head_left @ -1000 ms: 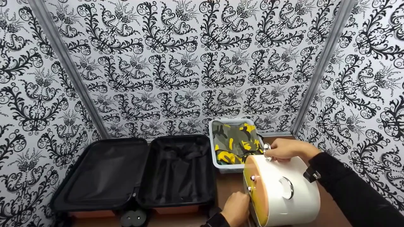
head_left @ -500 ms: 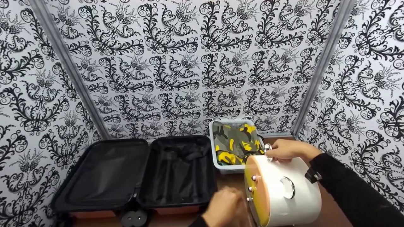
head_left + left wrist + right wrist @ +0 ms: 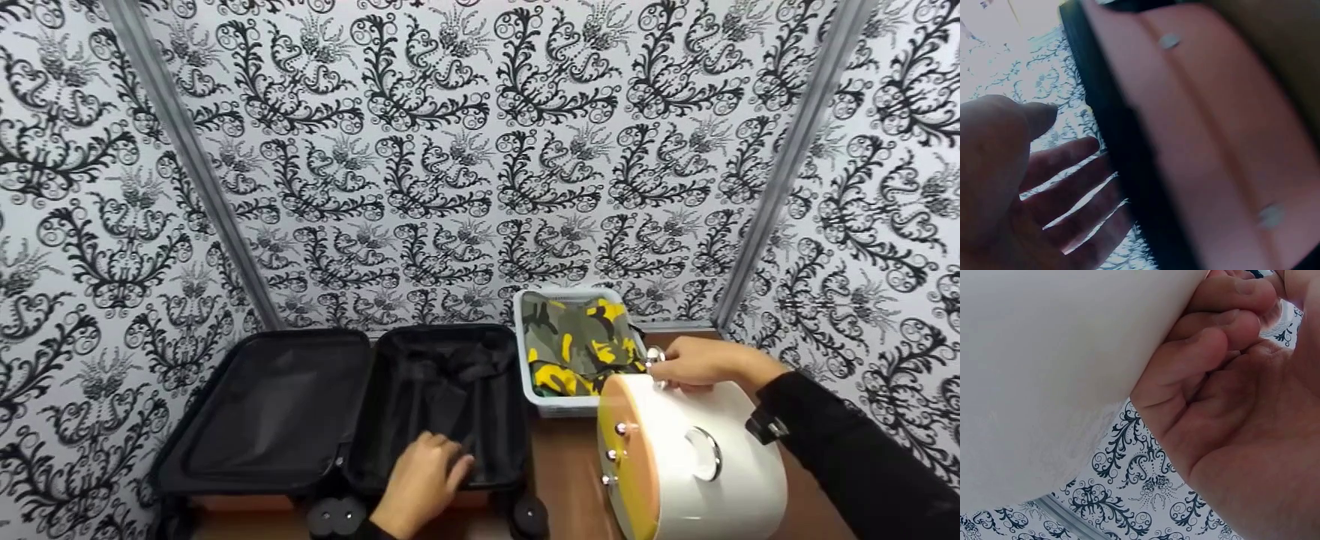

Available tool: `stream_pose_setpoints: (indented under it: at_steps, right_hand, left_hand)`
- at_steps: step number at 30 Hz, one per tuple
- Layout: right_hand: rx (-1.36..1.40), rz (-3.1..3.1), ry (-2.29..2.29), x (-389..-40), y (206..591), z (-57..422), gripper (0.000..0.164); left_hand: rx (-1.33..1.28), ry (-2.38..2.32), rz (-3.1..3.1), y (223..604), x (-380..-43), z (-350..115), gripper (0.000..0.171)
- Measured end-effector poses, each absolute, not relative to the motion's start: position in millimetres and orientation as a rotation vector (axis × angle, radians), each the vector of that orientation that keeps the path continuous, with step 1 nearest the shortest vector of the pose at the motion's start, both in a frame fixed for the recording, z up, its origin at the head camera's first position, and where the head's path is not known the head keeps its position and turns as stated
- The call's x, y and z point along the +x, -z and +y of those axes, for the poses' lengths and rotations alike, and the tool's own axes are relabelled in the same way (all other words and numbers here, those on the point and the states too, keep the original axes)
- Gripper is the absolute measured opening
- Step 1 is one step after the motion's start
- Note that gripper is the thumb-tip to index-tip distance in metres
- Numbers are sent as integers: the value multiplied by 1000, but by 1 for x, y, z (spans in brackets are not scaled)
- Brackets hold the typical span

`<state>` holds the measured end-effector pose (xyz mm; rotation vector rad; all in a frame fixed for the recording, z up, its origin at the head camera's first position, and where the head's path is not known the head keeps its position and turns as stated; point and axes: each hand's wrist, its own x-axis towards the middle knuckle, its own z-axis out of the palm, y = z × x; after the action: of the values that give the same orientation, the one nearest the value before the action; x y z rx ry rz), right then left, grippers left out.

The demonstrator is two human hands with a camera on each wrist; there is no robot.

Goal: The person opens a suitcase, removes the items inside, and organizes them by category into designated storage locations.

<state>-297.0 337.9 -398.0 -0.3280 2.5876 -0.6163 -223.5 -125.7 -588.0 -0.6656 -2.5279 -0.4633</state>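
Note:
A white rounded case with a yellow-orange front stands on the brown surface at the right in the head view. Small chrome knobs line its front, and a chrome handle curves on its side. My right hand grips the chrome fitting on top, with curled fingers against the white shell in the right wrist view. My left hand hovers at the near edge of the open black suitcase, holding nothing. In the left wrist view its fingers spread loosely beside the suitcase's pinkish-orange outer shell.
Behind the case, a pale plastic basket holds folded yellow-and-grey camouflage cloth. The suitcase's other half lies flat at the left, with wheels at its near side. Patterned walls enclose the sides and back.
My left hand has moved left from the front of the white case to the suitcase's near edge. My right hand keeps its hold. The head view has shifted slightly.

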Motion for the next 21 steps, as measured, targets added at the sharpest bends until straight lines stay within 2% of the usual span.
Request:
stream_pose_setpoints:
  at_steps: [7,11,15,21]
  right_hand:
    - [-292,2620,580,-295,398,339,33]
    - [-237,2631,542,-294,399,334,35]
    - [-211,2666,482,-293,396,329,34]
    - [-207,2722,393,-287,391,331,31]
  left_hand:
    - [-759,501,-2694,623,-222,-129,49]
    - [-801,375,-2726,632,-223,-133,47]
    - [-799,329,-2693,633,-224,-132,33]
    - [-782,340,-2715,635,-224,-130,34]
